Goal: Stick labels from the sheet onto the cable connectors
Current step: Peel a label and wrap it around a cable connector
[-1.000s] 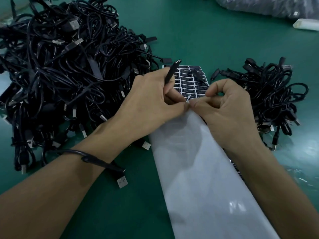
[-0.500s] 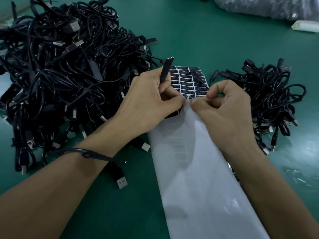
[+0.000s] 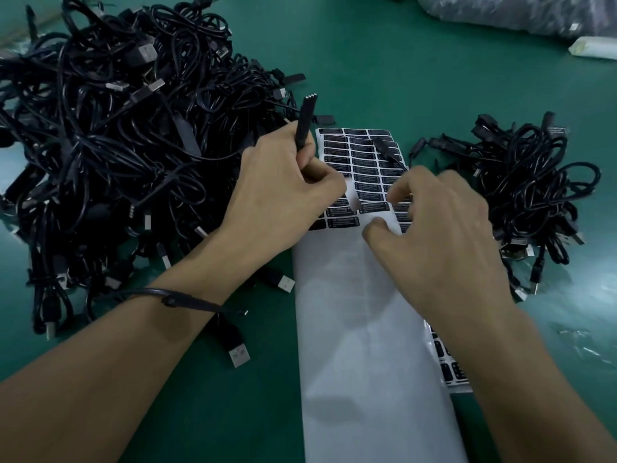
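A sheet of black labels [image 3: 364,162] lies on the green table, its near part covered by white backing paper [image 3: 367,329]. My left hand [image 3: 283,192] grips a flat black cable connector [image 3: 305,118] that points up and away, its metal contacts at the top. That connector's cable [image 3: 173,299] drapes over my left wrist and ends in a USB plug [image 3: 238,357]. My right hand [image 3: 440,235] hovers over the sheet's near rows, blurred, with loosely curled fingers and its thumb on the backing paper's edge. I see nothing held in it.
A large tangle of black cables [image 3: 117,135] fills the left side. A smaller cable pile [image 3: 527,188] sits at the right. Another label sheet [image 3: 450,365] peeks out under my right forearm. A plastic bag [image 3: 500,11] and a white object [image 3: 594,48] lie at the far right.
My hands were pinched together at the connector over the sheet. The right hand has since pulled away to the right and down onto the label rows. My left hand still holds the connector.
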